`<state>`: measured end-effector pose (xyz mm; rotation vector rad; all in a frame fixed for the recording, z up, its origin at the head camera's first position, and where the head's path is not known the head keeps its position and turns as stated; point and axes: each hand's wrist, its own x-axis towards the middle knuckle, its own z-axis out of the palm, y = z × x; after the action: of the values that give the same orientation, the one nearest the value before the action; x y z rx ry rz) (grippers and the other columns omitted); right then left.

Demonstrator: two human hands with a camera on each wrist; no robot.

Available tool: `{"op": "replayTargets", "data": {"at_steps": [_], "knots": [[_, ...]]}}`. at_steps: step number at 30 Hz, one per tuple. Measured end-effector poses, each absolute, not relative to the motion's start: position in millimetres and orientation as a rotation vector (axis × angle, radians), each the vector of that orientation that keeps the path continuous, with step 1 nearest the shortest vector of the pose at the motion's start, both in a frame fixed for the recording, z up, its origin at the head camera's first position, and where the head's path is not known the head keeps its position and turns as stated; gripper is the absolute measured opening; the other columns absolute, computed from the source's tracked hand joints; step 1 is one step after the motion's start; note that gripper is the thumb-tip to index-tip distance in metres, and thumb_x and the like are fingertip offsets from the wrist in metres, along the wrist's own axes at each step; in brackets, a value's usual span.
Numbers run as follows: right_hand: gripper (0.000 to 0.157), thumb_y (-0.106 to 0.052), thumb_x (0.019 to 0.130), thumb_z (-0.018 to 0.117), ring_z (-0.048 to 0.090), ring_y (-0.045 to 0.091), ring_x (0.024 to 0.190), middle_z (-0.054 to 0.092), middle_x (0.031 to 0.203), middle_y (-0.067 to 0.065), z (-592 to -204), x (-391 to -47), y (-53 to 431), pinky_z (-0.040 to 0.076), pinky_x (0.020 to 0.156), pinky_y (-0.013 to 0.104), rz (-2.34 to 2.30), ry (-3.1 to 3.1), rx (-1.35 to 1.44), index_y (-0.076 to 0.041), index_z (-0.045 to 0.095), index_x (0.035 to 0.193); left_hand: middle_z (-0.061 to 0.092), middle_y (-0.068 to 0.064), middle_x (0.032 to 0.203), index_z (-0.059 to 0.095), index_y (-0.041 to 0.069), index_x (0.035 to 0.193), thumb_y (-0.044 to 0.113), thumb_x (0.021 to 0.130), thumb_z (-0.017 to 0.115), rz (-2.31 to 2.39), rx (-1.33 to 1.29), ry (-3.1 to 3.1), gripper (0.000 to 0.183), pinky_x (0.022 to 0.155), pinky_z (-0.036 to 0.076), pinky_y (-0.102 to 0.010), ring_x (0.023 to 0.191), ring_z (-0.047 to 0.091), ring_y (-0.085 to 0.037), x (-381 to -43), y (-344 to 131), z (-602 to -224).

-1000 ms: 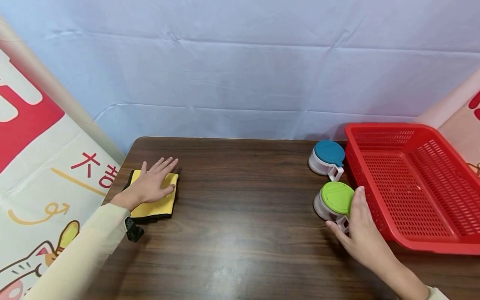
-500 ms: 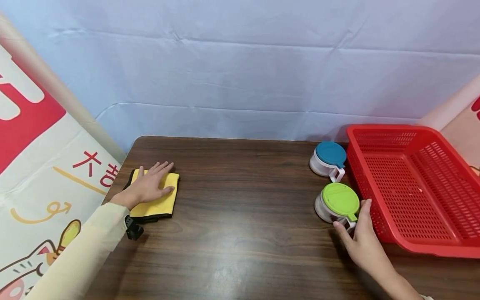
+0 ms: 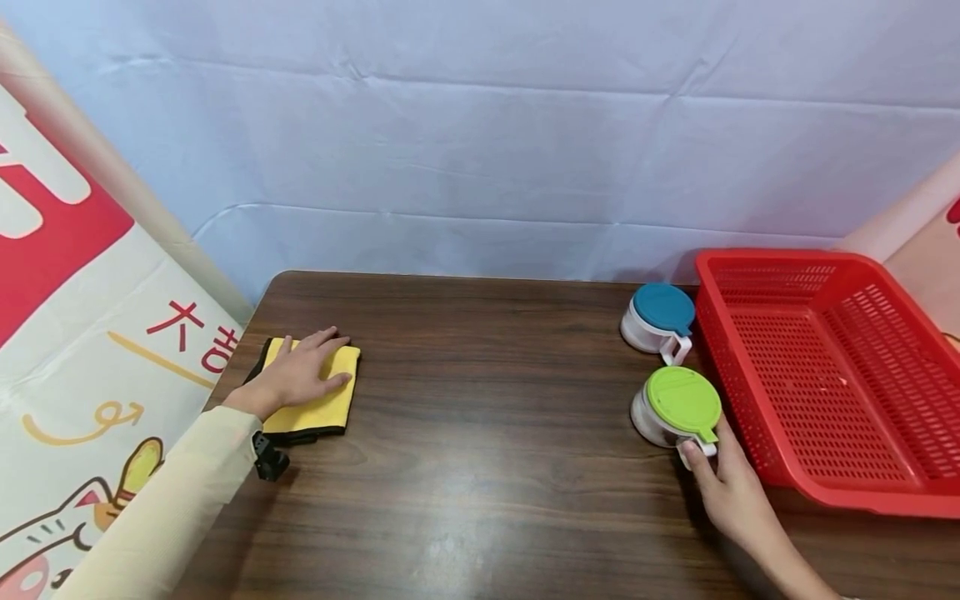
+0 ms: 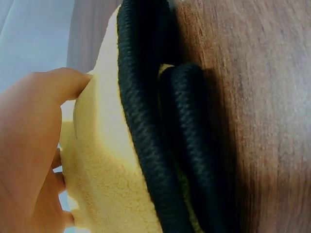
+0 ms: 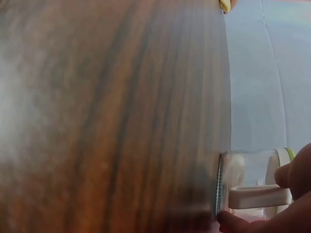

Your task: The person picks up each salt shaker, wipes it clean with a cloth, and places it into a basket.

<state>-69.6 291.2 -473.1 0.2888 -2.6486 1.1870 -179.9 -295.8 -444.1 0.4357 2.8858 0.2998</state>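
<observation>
On a folded yellow towel [image 3: 330, 410] with black edging, at the left of the table, my left hand [image 3: 298, 375] rests with its fingers spread. The left wrist view shows the thumb [image 4: 73, 83] against the towel's top layer. To the right, a clear seasoning jar with a green lid [image 3: 684, 398] and a white handle [image 5: 257, 196] stands upright on the table. My right hand [image 3: 733, 496] holds it by the handle, thumb on the near side. The other fingers are mostly hidden behind the jar. Just behind stands a similar jar with a blue lid [image 3: 664, 307].
A red perforated plastic basket [image 3: 806, 479] stands to the right, close beside both jars. The dark wooden table [image 3: 480, 400] stretches between the towel and the jars. A pale cloth backdrop [image 3: 450, 150] hangs behind, and a printed banner [image 3: 82, 292] is at the left.
My right hand has moved from beside the green-lidded jar to its handle and taken hold of it. The left hand has stayed on the towel, its fingers shifting slightly.
</observation>
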Motion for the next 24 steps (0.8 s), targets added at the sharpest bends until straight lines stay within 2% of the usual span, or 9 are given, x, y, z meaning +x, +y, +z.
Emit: {"op": "replayTargets", "data": {"at_steps": [5, 7, 10, 14, 16, 18, 21, 24], "knots": [[0.067, -0.016, 0.107, 0.054, 0.023, -0.005, 0.138, 0.035, 0.152, 0.037, -471, -65, 291, 0.014, 0.101, 0.001, 1.199, -2.706, 0.127, -0.006, 0.019, 0.162, 0.030, -0.029, 0.159, 0.041, -0.001, 0.152, 0.036, 0.102, 0.061, 0.302, 0.427, 2.889, 0.065, 0.111, 0.010, -0.076, 0.144, 0.033, -0.050, -179, -294, -443], [0.065, -0.018, 0.107, 0.055, 0.027, -0.014, 0.130, 0.039, 0.150, 0.037, -470, -65, 290, 0.017, 0.097, -0.001, 1.209, -2.707, 0.087, -0.005, 0.021, 0.162, 0.030, -0.029, 0.159, 0.041, 0.000, 0.152, 0.035, 0.102, 0.061, 0.303, 0.424, 2.891, 0.065, 0.112, 0.010, -0.076, 0.143, 0.033, -0.050, -178, -294, -443], [0.063, -0.017, 0.106, 0.056, 0.032, -0.022, 0.119, 0.046, 0.143, 0.037, -470, -65, 289, 0.022, 0.093, -0.003, 1.226, -2.691, 0.060, 0.002, 0.026, 0.159, 0.031, -0.029, 0.159, 0.042, 0.000, 0.152, 0.035, 0.102, 0.060, 0.305, 0.420, 2.893, 0.064, 0.112, 0.009, -0.076, 0.143, 0.032, -0.050, -178, -294, -444], [0.054, -0.007, 0.105, 0.055, 0.045, -0.022, 0.102, 0.058, 0.126, 0.035, -472, -65, 286, 0.039, 0.082, 0.003, 1.314, -2.640, 0.007, 0.014, 0.032, 0.149, 0.032, -0.029, 0.159, 0.042, 0.000, 0.152, 0.036, 0.102, 0.059, 0.304, 0.416, 2.897, 0.064, 0.112, 0.009, -0.076, 0.144, 0.032, -0.049, -177, -294, -445], [0.049, -0.003, 0.104, 0.055, 0.047, -0.022, 0.093, 0.060, 0.119, 0.034, -473, -65, 285, 0.043, 0.072, 0.003, 1.357, -2.612, -0.037, 0.019, 0.032, 0.142, 0.032, -0.029, 0.159, 0.042, 0.000, 0.152, 0.037, 0.102, 0.059, 0.306, 0.415, 2.899, 0.064, 0.112, 0.009, -0.075, 0.144, 0.032, -0.049, -177, -294, -446], [0.045, -0.001, 0.104, 0.054, 0.049, -0.021, 0.091, 0.060, 0.117, 0.034, -473, -64, 283, 0.044, 0.071, 0.004, 1.389, -2.586, -0.079, 0.021, 0.032, 0.137, 0.031, -0.029, 0.159, 0.042, 0.001, 0.152, 0.037, 0.102, 0.059, 0.309, 0.413, 2.899, 0.064, 0.112, 0.009, -0.075, 0.144, 0.032, -0.049, -178, -294, -447], [0.042, 0.000, 0.103, 0.056, 0.050, -0.022, 0.087, 0.068, 0.107, 0.005, -473, -64, 282, 0.044, 0.070, 0.003, 1.384, -2.556, -0.121, 0.021, 0.035, 0.133, 0.031, -0.029, 0.159, 0.042, 0.001, 0.152, 0.037, 0.102, 0.059, 0.315, 0.411, 2.898, 0.064, 0.113, 0.008, -0.075, 0.144, 0.031, -0.049, -179, -296, -449], [0.039, 0.004, 0.100, 0.059, 0.052, -0.022, 0.085, 0.058, 0.098, -0.028, -473, -64, 281, 0.044, 0.068, 0.003, 1.372, -2.506, -0.107, 0.021, 0.042, 0.131, 0.031, -0.029, 0.159, 0.042, 0.001, 0.152, 0.038, 0.102, 0.059, 0.317, 0.411, 2.897, 0.064, 0.113, 0.008, -0.075, 0.144, 0.031, -0.049, -180, -297, -451]]}}
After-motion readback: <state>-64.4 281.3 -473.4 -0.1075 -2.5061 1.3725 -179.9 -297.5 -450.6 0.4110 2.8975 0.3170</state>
